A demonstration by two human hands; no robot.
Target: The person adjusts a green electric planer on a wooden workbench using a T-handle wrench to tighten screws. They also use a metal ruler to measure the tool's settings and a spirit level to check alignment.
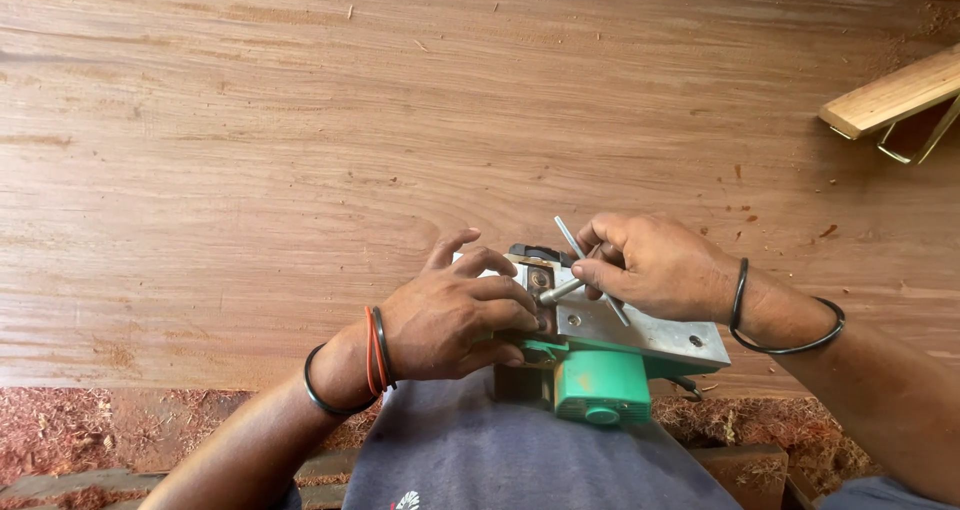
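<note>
At the near edge of the wooden tabletop (300, 170) I note the green electric planer (600, 355) lying sole-up, my left hand (455, 320) clamped on its body, my right hand (655, 265) gripping a T-handled wrench (585, 270); heavy, rigid, best held by the body.

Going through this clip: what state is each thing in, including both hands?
Green electric planer: turned over, metal sole up, lying at the board's near edge.
T-handle wrench: tip set into the planer's blade drum.
Left hand: gripping the planer's front end.
Right hand: closed on the wrench.
Wooden board: flat, dusty.
</note>
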